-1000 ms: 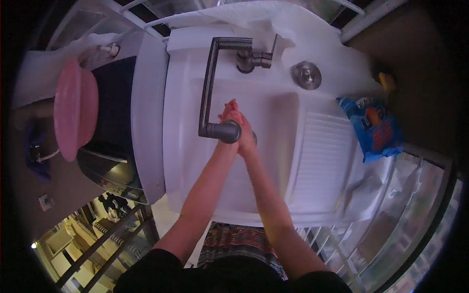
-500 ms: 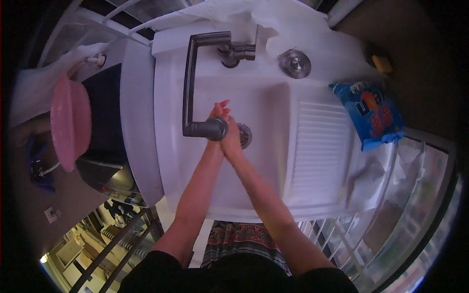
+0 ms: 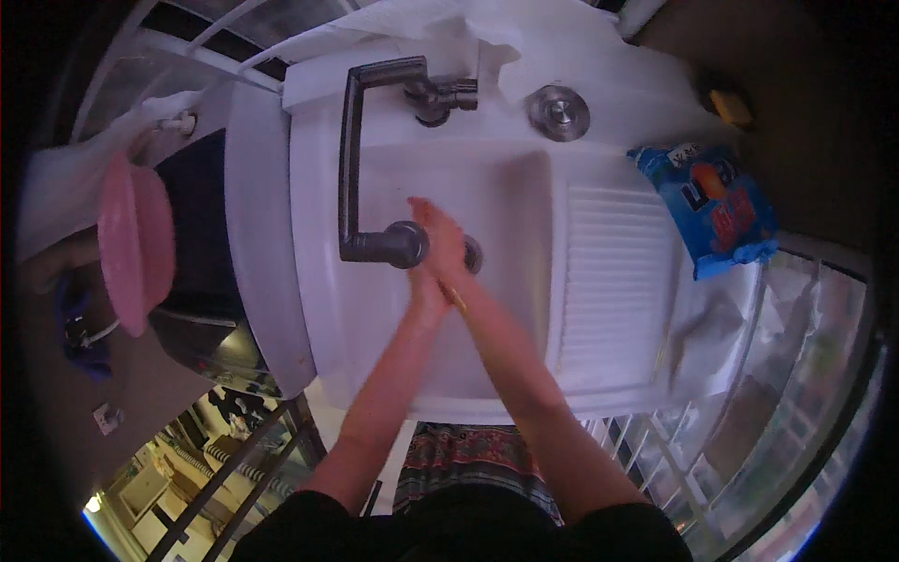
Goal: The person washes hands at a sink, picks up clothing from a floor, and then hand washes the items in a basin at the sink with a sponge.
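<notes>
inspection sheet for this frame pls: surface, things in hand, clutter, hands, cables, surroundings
Surface: white sink with a ribbed drainboard on its right.
Things in hand: dark faucet, spout end over the basin; drain partly hidden by the hands.
Clutter: blue packet right of the drainboard; yellow sponge beyond it; round metal knob; white cloth behind the faucet.
Hands: left hand and right hand pressed together under the spout; nothing visibly held; whether water runs cannot be told.
Cables: nothing seen.
Surroundings: pink bowl at left; windows at right.
</notes>
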